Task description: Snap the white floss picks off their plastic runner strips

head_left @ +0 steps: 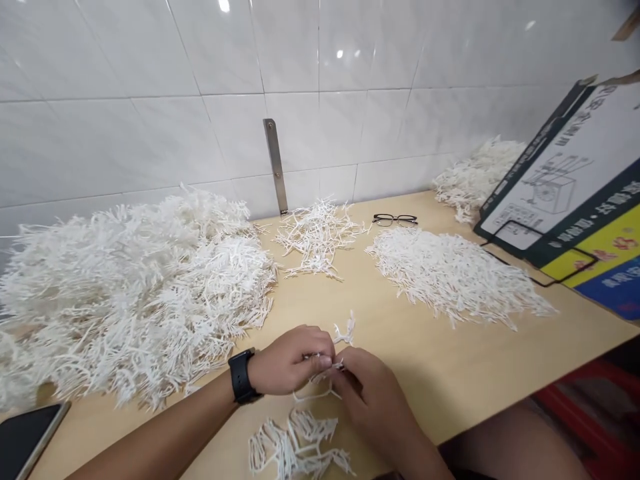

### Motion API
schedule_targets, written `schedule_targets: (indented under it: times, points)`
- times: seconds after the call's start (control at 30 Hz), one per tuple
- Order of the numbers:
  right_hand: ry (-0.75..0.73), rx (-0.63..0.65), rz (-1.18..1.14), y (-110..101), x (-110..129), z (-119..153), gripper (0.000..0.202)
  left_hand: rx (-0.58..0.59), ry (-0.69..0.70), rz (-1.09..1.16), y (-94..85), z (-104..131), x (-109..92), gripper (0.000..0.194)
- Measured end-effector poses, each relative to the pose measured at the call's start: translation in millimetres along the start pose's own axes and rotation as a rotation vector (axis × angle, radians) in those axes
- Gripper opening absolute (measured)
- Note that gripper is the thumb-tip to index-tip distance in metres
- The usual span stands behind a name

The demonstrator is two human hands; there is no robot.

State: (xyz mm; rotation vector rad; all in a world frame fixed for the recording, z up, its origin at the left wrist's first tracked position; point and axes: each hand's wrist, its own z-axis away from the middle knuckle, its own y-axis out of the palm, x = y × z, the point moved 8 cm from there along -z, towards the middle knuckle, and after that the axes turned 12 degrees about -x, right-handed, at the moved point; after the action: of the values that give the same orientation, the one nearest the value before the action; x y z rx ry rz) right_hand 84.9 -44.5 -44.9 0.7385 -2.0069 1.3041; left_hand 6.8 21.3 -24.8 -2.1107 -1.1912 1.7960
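My left hand [295, 360], with a black watch [242, 376] on its wrist, pinches a white branched piece [320, 396] between thumb and fingers. My right hand [373, 393] meets it from the right, its thumb and forefinger closed on the same piece. Much of the piece is hidden by my fingers; thin white branches show below them. Just beyond my hands a small white branched piece [345, 331] lies on the tan tabletop [480, 360]. Nearer to me, below the hands, is a loose cluster of white branched pieces [295, 450].
A large heap of white branched strands [135, 287] covers the left side. Smaller piles lie at the middle back [320, 233] and right [455, 277]. Eyeglasses [395, 219], a phone [30, 437], a printed box [560, 187] and a wall bracket [275, 163] are around.
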Motion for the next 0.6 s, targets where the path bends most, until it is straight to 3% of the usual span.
schedule_targets:
  times: [0.2,0.37,0.5,0.6]
  points:
    - [-0.017,0.099,-0.143,1,11,-3,0.013,0.054,-0.007,0.088,1.8,-2,-3,0.050]
    - [0.086,0.102,-0.253,-5,4,-2,0.027,-0.033,-0.140,0.332,-10.8,-4,6,0.049]
    - [0.164,-0.005,-0.157,-30,-20,-4,0.029,-0.181,-0.287,0.361,-23.2,0,24,0.045]
    - [0.175,-0.235,0.057,-71,-50,-13,0.025,-0.238,-0.325,0.273,-24.2,4,29,0.044]
